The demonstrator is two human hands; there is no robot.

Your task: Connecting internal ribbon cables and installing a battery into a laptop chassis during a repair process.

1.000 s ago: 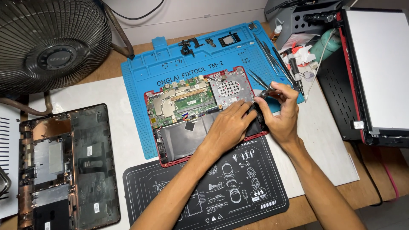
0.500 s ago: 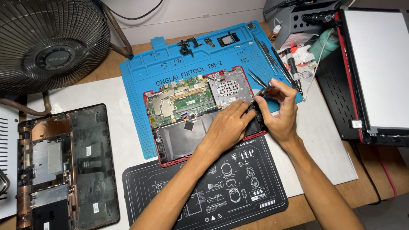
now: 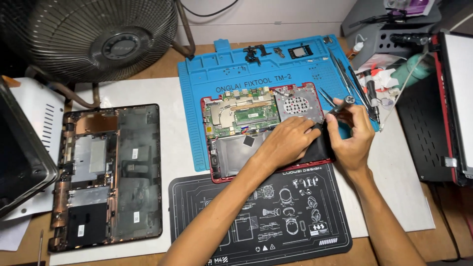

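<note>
Right grip point(image 3: 347, 135) pinches a slim metal screwdriver point(image 3: 340, 106) at two o'clock of the red-rimmed opened laptop point(image 3: 256, 130); my left hand point(image 3: 290, 143) presses flat, steadying it mid-unscrewing.

Right hand point(image 3: 349, 140) grips a screwdriver point(image 3: 340, 105) at the opened laptop point(image 3: 256, 129); the left hand point(image 3: 288, 143) lies just beside it, blocking that side. Beyond the grip, loose tweezers and tools point(image 3: 352, 88) crowd the blue mat point(image 3: 221, 81). Toward the wrist, the black mat point(image 3: 261, 216) lies flat, free to pass.
</note>
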